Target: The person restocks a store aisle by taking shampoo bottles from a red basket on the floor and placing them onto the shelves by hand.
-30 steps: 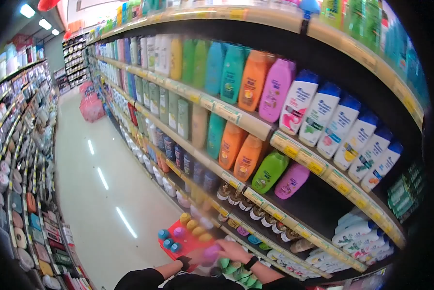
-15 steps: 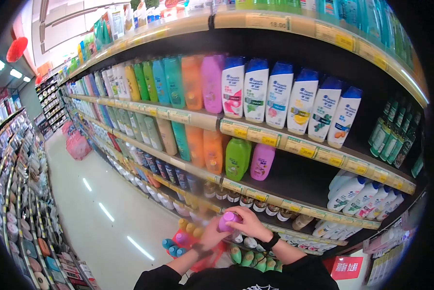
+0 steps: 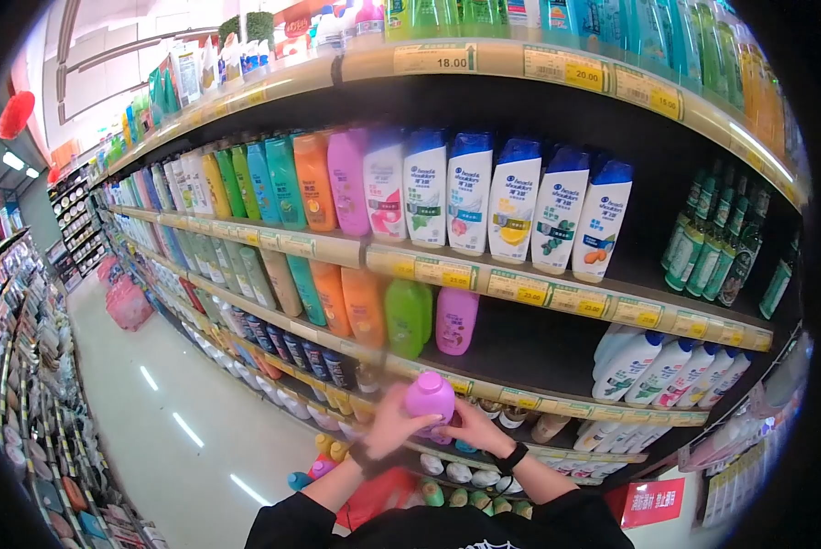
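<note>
Between my two hands is a pink shampoo bottle (image 3: 431, 397), its rounded shoulder and cap facing up toward me. My left hand (image 3: 388, 426) is closed on its left side, thumb across the front. My right hand (image 3: 477, 428) grips the lower right side, thumb also in front. More pink shows just under the bottle, but I cannot make out whether it is a separate one. On the shelf just beyond stand a similar pink bottle (image 3: 456, 322) and a green bottle (image 3: 409, 318).
White bottles with blue caps (image 3: 517, 201) line the shelf above, and more (image 3: 648, 371) lean at lower right. Below my left arm sits a red bag or basket (image 3: 374, 499) near yellow-capped bottles. A red sign (image 3: 653, 503) is at right; the aisle floor (image 3: 168, 384) runs left.
Both hands have raised the pink bottle toward the shelf, and more of its body shows. My right hand has shifted from its top to its lower side. The view has turned slightly right.
</note>
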The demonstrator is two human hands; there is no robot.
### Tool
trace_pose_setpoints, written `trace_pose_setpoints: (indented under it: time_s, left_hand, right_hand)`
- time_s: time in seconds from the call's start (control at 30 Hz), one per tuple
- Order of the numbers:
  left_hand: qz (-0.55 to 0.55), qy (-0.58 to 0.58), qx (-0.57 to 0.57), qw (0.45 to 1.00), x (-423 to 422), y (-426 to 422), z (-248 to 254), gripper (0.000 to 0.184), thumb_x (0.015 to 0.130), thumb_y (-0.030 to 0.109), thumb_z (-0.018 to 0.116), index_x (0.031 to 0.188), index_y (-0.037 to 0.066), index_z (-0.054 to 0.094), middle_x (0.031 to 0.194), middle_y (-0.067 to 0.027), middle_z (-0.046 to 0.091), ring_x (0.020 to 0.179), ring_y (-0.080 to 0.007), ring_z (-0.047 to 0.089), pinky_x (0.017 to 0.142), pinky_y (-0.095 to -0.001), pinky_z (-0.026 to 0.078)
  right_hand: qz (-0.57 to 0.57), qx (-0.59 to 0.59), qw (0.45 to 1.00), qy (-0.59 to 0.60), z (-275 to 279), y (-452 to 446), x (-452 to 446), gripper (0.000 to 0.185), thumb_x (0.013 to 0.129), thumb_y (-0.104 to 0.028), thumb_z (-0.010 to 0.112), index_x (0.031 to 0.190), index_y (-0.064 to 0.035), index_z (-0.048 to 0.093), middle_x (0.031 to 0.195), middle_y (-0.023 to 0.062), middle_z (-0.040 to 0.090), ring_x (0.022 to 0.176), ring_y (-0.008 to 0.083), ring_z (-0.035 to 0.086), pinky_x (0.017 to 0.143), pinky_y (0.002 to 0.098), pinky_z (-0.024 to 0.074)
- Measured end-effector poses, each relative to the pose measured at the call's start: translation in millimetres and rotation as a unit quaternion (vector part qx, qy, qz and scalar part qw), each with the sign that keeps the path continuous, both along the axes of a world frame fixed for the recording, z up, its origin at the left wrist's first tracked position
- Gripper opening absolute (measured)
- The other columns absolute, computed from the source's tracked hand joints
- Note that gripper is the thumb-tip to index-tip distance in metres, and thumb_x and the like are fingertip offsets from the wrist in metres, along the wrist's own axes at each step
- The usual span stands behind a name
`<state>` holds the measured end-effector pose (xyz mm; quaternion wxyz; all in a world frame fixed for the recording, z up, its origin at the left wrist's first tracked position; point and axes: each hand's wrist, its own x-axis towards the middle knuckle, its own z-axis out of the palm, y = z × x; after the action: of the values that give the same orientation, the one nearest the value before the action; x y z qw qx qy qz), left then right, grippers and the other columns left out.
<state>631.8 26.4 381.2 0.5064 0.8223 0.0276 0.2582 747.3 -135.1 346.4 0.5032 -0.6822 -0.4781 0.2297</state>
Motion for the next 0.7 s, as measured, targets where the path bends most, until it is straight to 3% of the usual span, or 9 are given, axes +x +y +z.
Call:
trace_pose_setpoints:
  time_s: [0.13,0.23,0.33,0.43,0.47,0.57,0.6,0.63,0.7]
  left_hand:
    - [-0.043,0.000,0.015,0.999,11,-4,8,0.048,0.069,0.022,0.077,0.108,0.002,0.058,0.103,-0.0108,0.055,0.103,-0.0248,0.053,0.092,-0.0353,0.041]
    - [-0.065,-0.021,0.002,0.998,24,-8,18,0.050,0.070,0.021,0.076,0.112,0.002,0.056,0.106,-0.0123,0.053,0.106,-0.0270,0.051,0.094,-0.0353,0.039]
    - [-0.069,-0.044,0.044,0.996,38,-8,29,0.056,0.073,0.020,0.074,0.121,0.004,0.050,0.118,-0.0136,0.044,0.114,-0.0285,0.045,0.098,-0.0364,0.037]
    - [-0.036,-0.050,0.069,0.996,52,-8,39,0.055,0.070,0.019,0.077,0.117,0.005,0.053,0.121,-0.0124,0.043,0.115,-0.0270,0.043,0.098,-0.0357,0.036]
    - [-0.036,-0.066,0.084,0.994,57,-5,37,0.058,0.071,0.018,0.075,0.122,0.005,0.048,0.123,-0.0131,0.041,0.117,-0.0284,0.041,0.100,-0.0365,0.035]
    - [-0.019,-0.105,0.081,0.991,64,-6,42,0.063,0.075,0.016,0.071,0.128,0.003,0.041,0.126,-0.0156,0.039,0.120,-0.0317,0.039,0.103,-0.0376,0.031]
    - [-0.016,-0.110,0.105,0.988,68,-2,40,0.066,0.077,0.014,0.069,0.132,0.001,0.034,0.130,-0.0165,0.036,0.122,-0.0309,0.038,0.104,-0.0372,0.030]
    - [-0.012,-0.112,0.105,0.988,71,-1,37,0.066,0.077,0.014,0.069,0.132,0.001,0.034,0.130,-0.0165,0.036,0.122,-0.0309,0.038,0.104,-0.0372,0.030]
    - [-0.025,-0.094,0.019,0.995,76,-2,31,0.069,0.079,0.013,0.068,0.135,0.000,0.030,0.133,-0.0176,0.034,0.125,-0.0293,0.036,0.105,-0.0363,0.029]
  right_hand:
    - [-0.045,-0.043,0.998,-0.005,17,-12,0,0.054,0.079,-0.020,0.071,0.124,-0.0044,0.047,0.103,0.0105,0.061,0.082,0.0162,0.058,0.072,0.0297,0.0476]
    - [-0.104,-0.024,0.988,-0.108,19,-11,9,0.054,0.078,-0.021,0.070,0.125,-0.0058,0.048,0.100,0.0104,0.062,0.080,0.0189,0.060,0.071,0.0310,0.0488]
    - [-0.175,0.049,0.969,-0.167,29,-5,20,0.049,0.075,-0.014,0.070,0.119,-0.0045,0.051,0.102,0.0143,0.061,0.085,0.0282,0.062,0.073,0.0336,0.0495]
    - [-0.207,0.094,0.952,-0.203,39,3,33,0.048,0.074,-0.013,0.070,0.117,-0.0043,0.052,0.103,0.0148,0.060,0.087,0.0309,0.061,0.074,0.0342,0.0499]
    - [-0.213,0.099,0.959,-0.161,42,5,36,0.047,0.072,-0.012,0.070,0.116,-0.0046,0.053,0.106,0.0145,0.059,0.088,0.0304,0.061,0.073,0.0341,0.0501]
    - [-0.247,0.117,0.942,-0.196,45,15,46,0.046,0.072,-0.012,0.071,0.114,-0.0047,0.054,0.106,0.0136,0.059,0.085,0.0295,0.062,0.071,0.0340,0.0501]
    - [-0.257,0.137,0.932,-0.216,50,18,44,0.044,0.072,-0.004,0.069,0.113,-0.0035,0.053,0.097,0.0126,0.057,0.075,0.0252,0.060,0.065,0.0303,0.0486]
    - [-0.253,0.138,0.932,-0.218,44,22,49,0.044,0.072,-0.004,0.069,0.113,-0.0035,0.053,0.097,0.0126,0.057,0.075,0.0252,0.060,0.065,0.0303,0.0486]
    - [-0.265,0.115,0.937,-0.198,25,29,63,0.045,0.073,-0.018,0.071,0.113,-0.0043,0.054,0.102,0.0136,0.058,0.077,0.0278,0.062,0.067,0.0342,0.0496]
